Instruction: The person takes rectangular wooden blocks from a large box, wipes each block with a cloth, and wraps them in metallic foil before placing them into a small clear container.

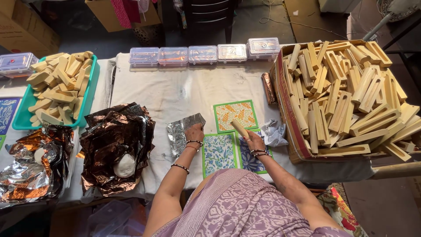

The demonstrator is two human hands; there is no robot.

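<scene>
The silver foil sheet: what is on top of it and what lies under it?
The left hand presses on the silver foil sheet. Under it lies the white cloth covering the table; anything beneath the foil itself is hidden.

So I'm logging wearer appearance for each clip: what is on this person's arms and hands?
Both arms are bare below the shoulders of a mauve, white-patterned garment. The left hand has thin bangles at the wrist, plus a dark one up the forearm. The right hand has similar dark bangles at the wrist.

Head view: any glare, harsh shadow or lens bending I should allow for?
Head view: daylight is even and focus sharp; glare sits on the crumpled foil sheets; the floor beyond the table falls dark; straight edges bow near the frame's rim; the right hand and its wooden piece show clearly.
</scene>
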